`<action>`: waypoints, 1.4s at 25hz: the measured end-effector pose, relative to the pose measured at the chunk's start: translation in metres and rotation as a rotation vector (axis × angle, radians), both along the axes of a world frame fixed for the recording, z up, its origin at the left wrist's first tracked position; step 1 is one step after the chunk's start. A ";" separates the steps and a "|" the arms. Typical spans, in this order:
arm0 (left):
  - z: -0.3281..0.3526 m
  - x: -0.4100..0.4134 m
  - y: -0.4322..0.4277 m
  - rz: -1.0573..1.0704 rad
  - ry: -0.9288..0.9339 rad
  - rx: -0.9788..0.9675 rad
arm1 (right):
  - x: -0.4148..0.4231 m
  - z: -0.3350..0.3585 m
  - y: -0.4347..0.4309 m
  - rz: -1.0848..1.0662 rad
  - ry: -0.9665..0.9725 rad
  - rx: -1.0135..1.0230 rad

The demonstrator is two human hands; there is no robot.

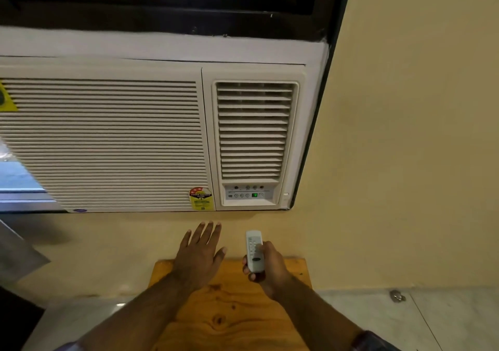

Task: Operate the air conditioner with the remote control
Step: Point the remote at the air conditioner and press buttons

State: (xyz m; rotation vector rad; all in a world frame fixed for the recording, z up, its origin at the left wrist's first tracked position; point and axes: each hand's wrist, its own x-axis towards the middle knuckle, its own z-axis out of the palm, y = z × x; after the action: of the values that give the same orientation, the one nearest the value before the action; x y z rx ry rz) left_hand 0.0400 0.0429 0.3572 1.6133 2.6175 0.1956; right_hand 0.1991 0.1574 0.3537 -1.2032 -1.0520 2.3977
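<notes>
A white window air conditioner (113, 140) fills the wall opening above me. Its control panel (248, 195) at the lower right shows a lit green number. My right hand (270, 267) holds a small white remote control (254, 248) upright, its top aimed toward the panel, with the thumb resting on the buttons. To its left, my left hand (199, 253) is raised flat with fingers spread, palm away from me, empty, just below the unit's lower edge.
A wooden table top (232, 315) lies under both forearms against the yellow wall (405, 161). A pale tiled floor (445, 321) runs to the right, with a small metal object (397, 295) on it. A dark window frame (334, 53) borders the unit.
</notes>
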 end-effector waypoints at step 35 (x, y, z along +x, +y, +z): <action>0.010 -0.008 0.008 0.016 0.069 0.023 | -0.016 0.012 0.016 -0.079 -0.066 0.161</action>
State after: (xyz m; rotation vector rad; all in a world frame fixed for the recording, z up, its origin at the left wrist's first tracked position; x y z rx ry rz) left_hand 0.0320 0.0512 0.3668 1.6349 2.6898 0.1742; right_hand 0.1836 0.1731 0.3654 -1.2499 -1.1694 2.1828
